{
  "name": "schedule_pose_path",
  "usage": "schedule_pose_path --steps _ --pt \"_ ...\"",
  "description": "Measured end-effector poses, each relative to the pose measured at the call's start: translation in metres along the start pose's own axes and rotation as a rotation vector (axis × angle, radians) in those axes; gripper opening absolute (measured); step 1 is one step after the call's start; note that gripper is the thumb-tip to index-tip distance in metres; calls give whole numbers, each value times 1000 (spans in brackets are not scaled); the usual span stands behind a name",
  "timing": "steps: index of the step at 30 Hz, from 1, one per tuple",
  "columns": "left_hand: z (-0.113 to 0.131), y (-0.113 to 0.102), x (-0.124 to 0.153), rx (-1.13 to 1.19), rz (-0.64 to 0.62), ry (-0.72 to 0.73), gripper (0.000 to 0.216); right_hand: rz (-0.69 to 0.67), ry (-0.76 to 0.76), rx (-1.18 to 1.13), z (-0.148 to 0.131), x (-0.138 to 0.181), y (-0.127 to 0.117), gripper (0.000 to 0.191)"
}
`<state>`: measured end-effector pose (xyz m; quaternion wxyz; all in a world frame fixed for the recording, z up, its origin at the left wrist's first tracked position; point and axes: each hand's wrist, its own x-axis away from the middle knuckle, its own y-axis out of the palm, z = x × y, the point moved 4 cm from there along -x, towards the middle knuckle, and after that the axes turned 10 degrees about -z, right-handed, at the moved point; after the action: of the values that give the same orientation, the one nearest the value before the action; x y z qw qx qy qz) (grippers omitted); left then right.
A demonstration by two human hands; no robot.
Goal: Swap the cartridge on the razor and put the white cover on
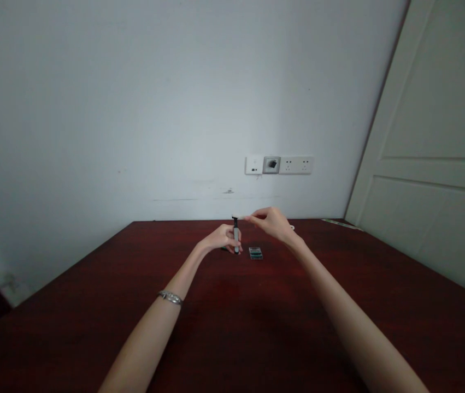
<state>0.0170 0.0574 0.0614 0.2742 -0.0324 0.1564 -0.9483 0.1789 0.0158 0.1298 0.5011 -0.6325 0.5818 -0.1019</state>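
Observation:
My left hand [221, 238] is closed round the grey and black handle of a razor [236, 234], which stands upright with its dark head on top. My right hand [271, 222] is pinched, its fingertips right beside the razor's head. Whether those fingers touch the head or hold some small thing is too small to make out. On the table just right of the razor lies a small clear case with dark green strips inside, like a blade pack [255, 253]. A bit of something green [224, 248] shows beneath my left hand, mostly hidden.
The dark red wooden table [232, 327] runs back to a pale wall [175, 109]. Sockets and switches [295, 165] are set low in that wall. A white panelled door [433, 153] stands at the right. Near the table's back right edge lies a thin pale strip [342, 224].

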Motion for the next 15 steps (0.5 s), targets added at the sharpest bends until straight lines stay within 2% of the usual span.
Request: schedule_pose_path --steps 6,9,13,15 --pt "-2 -4 3 34 -9 11 31 32 95 8 33 3 -22 50" --pt "-7 -4 1 1 -20 -20 30 5 56 -73 25 5 -24 49" --pt "-9 0 -5 -45 -40 -23 29 -81 1 -123 5 4 -9 48" --pt "-8 0 -5 -57 -43 -8 28 -97 13 -113 8 2 -5 48"
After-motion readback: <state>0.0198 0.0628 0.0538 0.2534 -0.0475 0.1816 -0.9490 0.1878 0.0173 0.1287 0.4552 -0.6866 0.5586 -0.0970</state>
